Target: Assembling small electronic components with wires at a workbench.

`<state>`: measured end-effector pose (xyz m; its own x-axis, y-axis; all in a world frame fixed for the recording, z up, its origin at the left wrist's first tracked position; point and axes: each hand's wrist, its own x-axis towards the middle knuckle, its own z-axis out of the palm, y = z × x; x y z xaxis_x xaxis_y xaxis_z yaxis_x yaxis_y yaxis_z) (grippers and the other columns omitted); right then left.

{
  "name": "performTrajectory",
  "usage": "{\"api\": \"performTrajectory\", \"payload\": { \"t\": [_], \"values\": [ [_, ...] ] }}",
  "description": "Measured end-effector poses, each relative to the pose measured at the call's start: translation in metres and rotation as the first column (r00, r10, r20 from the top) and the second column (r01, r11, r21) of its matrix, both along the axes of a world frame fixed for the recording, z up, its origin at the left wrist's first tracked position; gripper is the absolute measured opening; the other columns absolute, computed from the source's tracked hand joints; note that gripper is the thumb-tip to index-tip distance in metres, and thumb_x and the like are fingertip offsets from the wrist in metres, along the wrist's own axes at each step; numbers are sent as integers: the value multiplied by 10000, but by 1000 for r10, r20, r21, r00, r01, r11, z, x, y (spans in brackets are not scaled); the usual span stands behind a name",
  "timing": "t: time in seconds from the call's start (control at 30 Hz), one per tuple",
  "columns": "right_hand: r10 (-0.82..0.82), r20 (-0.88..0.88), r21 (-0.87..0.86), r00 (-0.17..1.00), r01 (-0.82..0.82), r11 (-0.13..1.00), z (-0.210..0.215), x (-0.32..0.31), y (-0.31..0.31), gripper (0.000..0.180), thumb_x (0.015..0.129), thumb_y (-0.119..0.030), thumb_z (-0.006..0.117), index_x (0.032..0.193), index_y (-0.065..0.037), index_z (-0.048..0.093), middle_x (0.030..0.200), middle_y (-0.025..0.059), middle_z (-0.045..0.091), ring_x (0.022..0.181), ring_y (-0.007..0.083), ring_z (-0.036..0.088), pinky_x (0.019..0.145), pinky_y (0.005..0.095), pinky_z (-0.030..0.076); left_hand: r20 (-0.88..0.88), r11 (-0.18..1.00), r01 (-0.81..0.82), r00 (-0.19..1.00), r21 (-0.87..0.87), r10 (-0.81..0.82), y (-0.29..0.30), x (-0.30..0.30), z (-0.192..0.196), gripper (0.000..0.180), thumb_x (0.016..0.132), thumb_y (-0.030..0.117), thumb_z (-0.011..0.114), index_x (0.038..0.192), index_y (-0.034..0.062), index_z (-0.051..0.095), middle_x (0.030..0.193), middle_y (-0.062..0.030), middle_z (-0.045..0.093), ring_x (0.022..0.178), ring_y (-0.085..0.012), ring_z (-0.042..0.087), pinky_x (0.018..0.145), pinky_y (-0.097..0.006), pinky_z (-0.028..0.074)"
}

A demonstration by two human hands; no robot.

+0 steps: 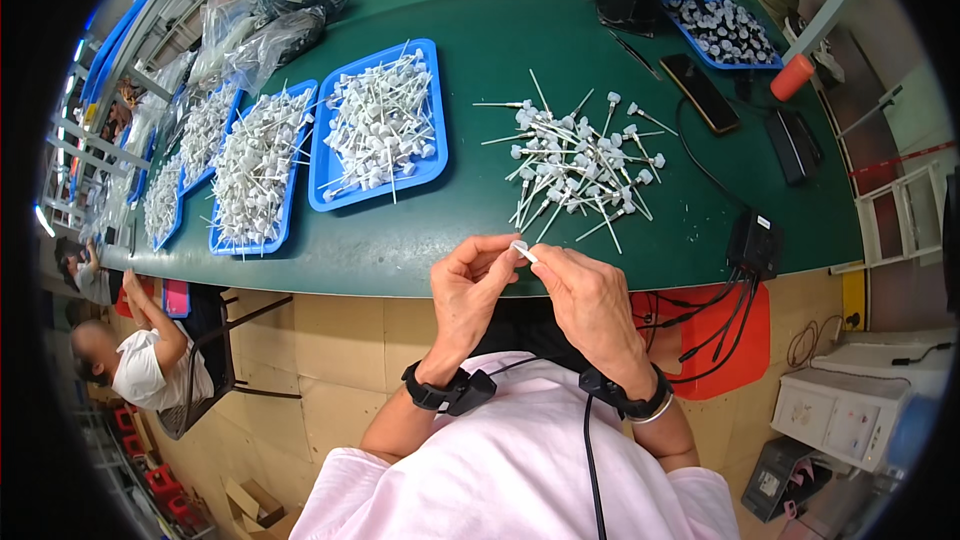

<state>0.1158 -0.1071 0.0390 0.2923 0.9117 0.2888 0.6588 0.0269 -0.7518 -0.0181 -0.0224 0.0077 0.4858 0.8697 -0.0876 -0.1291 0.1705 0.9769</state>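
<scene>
Just over the near edge of the table, both my hands are closed on one small white plastic piece (523,249). My left hand (468,290) pinches its broad whitish end between thumb and fingers. From the other side, my right hand (590,302) grips its narrow white end. The fingers hide the rest of it. Beyond my hands, a loose pile of white stemmed plastic pieces (580,162) lies on the green table (480,50); each has a thin tube-like stem and a blocky head. Similar pieces fill a blue tray (441,135) to the left of the pile.
More filled blue trays (287,238) stand further left, near plastic bags (275,45). At the right lie a phone (700,92), a black box with cables (752,243) and a blue tray of black-and-clear parts (735,62). A seated person (150,365) is at the far left.
</scene>
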Motion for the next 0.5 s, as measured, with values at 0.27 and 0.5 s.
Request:
{"api": "performTrajectory", "payload": {
  "t": [0.27, 0.5],
  "values": [
    [103, -572, -176, 814, -244, 954, -16, 19, 6, 220, 1001, -177, 526, 1065, -29, 675, 594, -6, 526, 513, 53, 475, 471, 230, 382, 51, 998, -32, 998, 60, 29, -1, 2, -3, 173, 902, 27, 664, 1065, -29, 662, 958, -96, 712, 846, -129, 684, 726, -236, 540],
    [62, -433, -157, 899, -143, 977, 0, 15, 0, 242, 1002, -216, 503, 1050, -19, 634, 584, 82, 540, 526, 176, 574, 515, 331, 432, 53, 999, -27, 998, -27, 28, 2, 3, -2, 171, 903, 40, 667, 1054, -39, 655, 947, -110, 711, 873, -164, 697, 727, -246, 550]
  ]
}}
